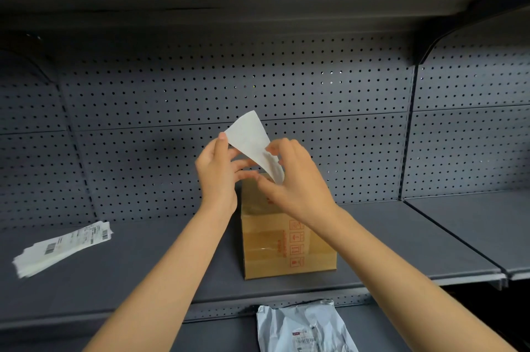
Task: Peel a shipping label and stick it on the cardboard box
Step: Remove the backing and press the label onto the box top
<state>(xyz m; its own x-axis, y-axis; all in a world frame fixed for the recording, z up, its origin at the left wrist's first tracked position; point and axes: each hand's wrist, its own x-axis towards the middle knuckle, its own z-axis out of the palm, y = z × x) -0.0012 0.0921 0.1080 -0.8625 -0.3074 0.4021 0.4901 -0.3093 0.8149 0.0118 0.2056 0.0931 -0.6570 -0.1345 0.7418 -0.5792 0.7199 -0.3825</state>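
Two bare hands work a white shipping label (251,140) in the air above the cardboard box (282,239), which sits on the grey shelf (129,265) near its middle. The left hand (216,176) pinches the label's near upper edge between thumb and fingers; the right hand (298,179) grasps the sheet's lower right part, its fingers curled around the paper. Whether the backing has begun to separate cannot be told, since only a plain white face shows.

To peel well, the person would likely do best to start at one corner, fold the liner back on itself at a sharp angle and draw it slowly, keeping the sticky side away from the fingers and from curling onto itself.

For placement, the box top appears partly taped, and printed red symbols run down its right side; a flat, bare patch seems the better target. Open shelf lies on both sides of the box. A stack of labels (61,248) lies well apart at the far left, near the front lip. The pegboard wall (200,93) stands just behind the box, and an upper shelf overhangs, limiting upward room. A grey mailer bag (304,326) rests on the lower level, clear of the work.
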